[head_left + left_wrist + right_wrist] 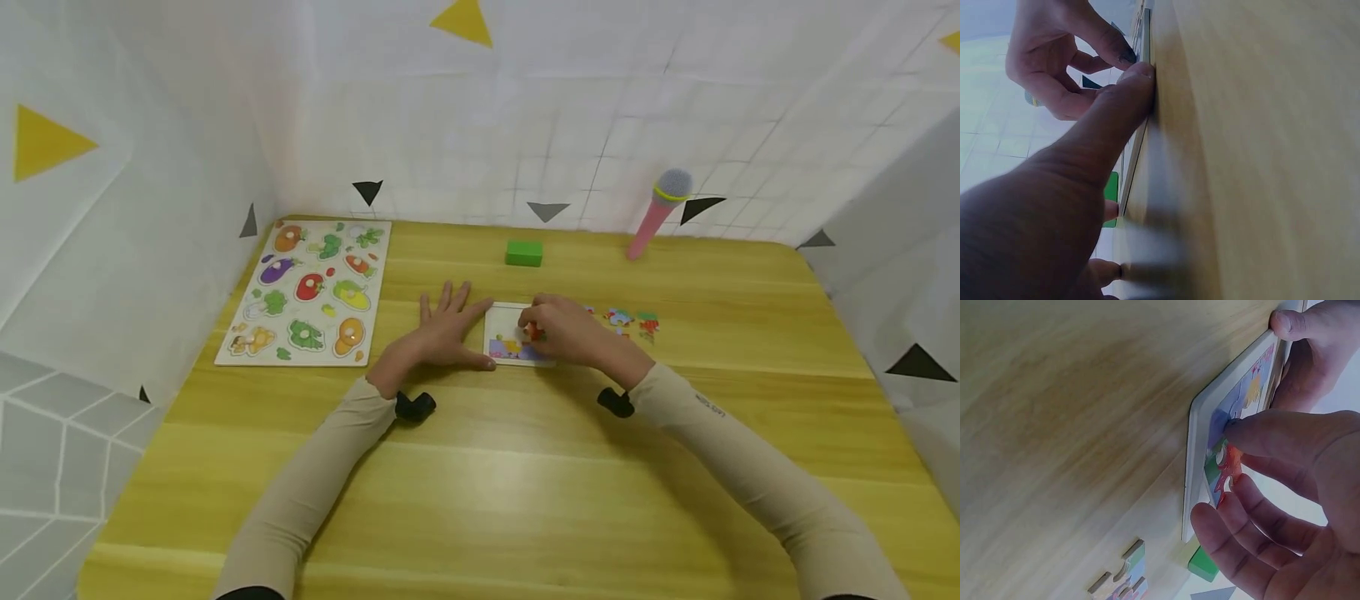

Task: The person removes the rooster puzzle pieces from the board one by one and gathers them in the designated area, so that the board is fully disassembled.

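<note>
A small white-framed jigsaw tray (504, 318) lies on the table between both hands, with a lilac and yellow picture filling its near part. My right hand (566, 331) is over the tray's right side. Its thumb and fingers pinch a red and green jigsaw piece (1230, 464) right at the tray's surface, as the right wrist view shows. Spread flat on the left, my left hand (444, 335) has its thumb and forefinger against the tray's left edge. Several loose jigsaw pieces (620, 317) lie right of the tray, partly hidden behind the right hand.
A vegetable peg board (300, 313) lies at the table's back left. Behind the tray sits a green block (524, 253). A pink toy microphone (654, 218) with a grey head is at the back right, near the white wall covering (465, 133).
</note>
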A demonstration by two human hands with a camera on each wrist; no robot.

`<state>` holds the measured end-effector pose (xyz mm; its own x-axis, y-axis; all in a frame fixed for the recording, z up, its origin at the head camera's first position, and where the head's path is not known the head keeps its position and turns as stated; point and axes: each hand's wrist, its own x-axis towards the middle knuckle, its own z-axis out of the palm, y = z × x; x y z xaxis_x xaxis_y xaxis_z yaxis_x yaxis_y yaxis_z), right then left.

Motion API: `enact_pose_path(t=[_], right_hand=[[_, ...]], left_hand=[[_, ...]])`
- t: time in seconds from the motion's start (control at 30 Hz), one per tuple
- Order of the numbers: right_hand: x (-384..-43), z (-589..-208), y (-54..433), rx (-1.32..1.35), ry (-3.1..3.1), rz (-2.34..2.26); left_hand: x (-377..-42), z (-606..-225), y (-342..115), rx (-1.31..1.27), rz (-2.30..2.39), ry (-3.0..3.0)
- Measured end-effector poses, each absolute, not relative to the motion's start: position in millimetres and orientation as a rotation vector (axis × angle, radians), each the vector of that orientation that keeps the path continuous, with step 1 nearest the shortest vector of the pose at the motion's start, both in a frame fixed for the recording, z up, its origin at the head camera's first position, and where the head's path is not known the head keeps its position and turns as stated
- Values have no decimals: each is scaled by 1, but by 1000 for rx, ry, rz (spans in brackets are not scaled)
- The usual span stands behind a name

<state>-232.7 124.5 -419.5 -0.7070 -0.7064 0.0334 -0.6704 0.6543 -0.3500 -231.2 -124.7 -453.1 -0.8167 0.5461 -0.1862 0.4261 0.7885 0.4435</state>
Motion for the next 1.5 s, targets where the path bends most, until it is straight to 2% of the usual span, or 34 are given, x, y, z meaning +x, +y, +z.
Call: enact_pose_path(t=[1.5], right_hand=[[-229, -419, 121, -1209, 2797, -492]], left_hand=[[-229, -453, -126, 750, 617, 2671]])
